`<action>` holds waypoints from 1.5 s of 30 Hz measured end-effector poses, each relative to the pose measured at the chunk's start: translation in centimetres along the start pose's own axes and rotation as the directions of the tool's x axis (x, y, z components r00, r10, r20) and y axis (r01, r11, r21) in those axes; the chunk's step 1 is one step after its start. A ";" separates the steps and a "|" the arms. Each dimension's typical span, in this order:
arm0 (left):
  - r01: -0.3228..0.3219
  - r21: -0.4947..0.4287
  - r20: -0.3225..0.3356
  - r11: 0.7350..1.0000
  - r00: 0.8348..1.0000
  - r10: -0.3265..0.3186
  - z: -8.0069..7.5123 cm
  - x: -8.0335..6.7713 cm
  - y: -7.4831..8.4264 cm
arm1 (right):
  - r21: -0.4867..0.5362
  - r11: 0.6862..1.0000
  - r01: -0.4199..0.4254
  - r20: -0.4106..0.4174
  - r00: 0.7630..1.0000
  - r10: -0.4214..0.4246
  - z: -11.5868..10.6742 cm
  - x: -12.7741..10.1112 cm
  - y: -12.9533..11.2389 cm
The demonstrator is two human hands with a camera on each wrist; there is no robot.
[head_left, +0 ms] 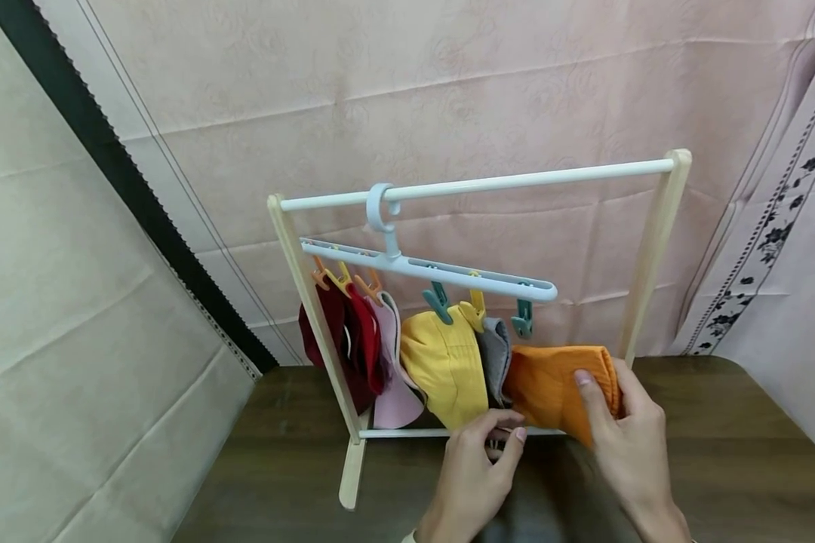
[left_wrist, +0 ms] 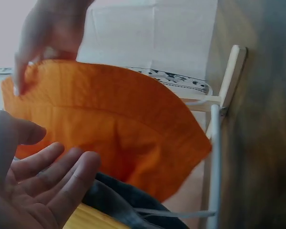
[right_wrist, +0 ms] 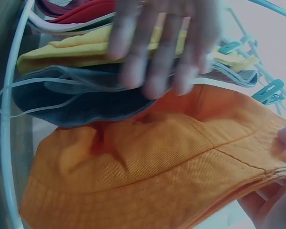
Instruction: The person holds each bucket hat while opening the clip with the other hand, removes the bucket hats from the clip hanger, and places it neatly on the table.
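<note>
Nearest the camera, the left hand (head_left: 474, 469) has its fingers loosely bent and parted and holds nothing, just beside the orange hat (head_left: 550, 381); whether its fingertips touch the cloth cannot be told. The right hand (head_left: 630, 445) pinches the hat's right edge, thumb in front and fingers behind. That hat is held folded flat, just below the teal clip (head_left: 523, 318) at the right end of the hanger (head_left: 448, 273), apart from it in the head view.

To its left hangs a grey-blue hat (head_left: 496, 354), then a yellow hat (head_left: 444, 366) under a second teal clip (head_left: 438, 302) and a yellow clip (head_left: 477, 302). Further left hang a pink hat (head_left: 397, 400), a red hat (head_left: 367, 339) and a dark red hat (head_left: 338, 320).

The tilted hanger hooks over the top rail (head_left: 516, 179) of a wooden stand (head_left: 655, 249) on a brown table (head_left: 720, 437). Pale patterned cloth (head_left: 516, 90) covers the back.
</note>
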State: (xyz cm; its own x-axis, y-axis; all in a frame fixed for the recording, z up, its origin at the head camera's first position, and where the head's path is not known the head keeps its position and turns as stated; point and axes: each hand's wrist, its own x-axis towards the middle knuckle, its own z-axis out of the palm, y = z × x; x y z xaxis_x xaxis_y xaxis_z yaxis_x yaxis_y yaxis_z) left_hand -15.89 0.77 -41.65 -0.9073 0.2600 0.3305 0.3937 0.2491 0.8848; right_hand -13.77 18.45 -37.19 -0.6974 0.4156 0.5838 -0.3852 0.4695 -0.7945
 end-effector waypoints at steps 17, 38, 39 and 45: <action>0.106 -0.067 0.042 0.992 0.994 -0.103 1.1 0.5 -2.9 | -0.055 0.996 -0.076 -0.139 0.988 0.068 -1.9 -0.8 -2.4; 0.190 -0.278 0.160 0.941 0.976 -0.150 2.8 0.5 -6.0 | -0.005 0.993 -0.115 -0.190 0.975 0.112 -3.2 -1.0 -3.1; 0.218 -0.313 0.185 0.924 0.969 -0.166 2.8 0.4 -6.2 | 0.012 0.991 -0.135 -0.191 0.972 0.135 -3.1 -0.8 -2.9; 0.411 -0.509 0.312 0.756 0.907 -0.283 2.6 -0.4 -6.6 | 0.101 0.978 -0.183 -0.172 0.965 0.198 -2.8 -0.4 -2.1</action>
State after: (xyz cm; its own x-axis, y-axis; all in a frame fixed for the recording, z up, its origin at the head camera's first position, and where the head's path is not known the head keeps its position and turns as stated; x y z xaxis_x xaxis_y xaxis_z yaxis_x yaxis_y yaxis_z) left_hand -17.71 1.47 -48.50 -0.8884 0.4560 -0.0528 -0.1501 -0.1800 0.9722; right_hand -11.01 19.49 -35.30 -0.6456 0.6280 0.4345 -0.3099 0.3046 -0.9007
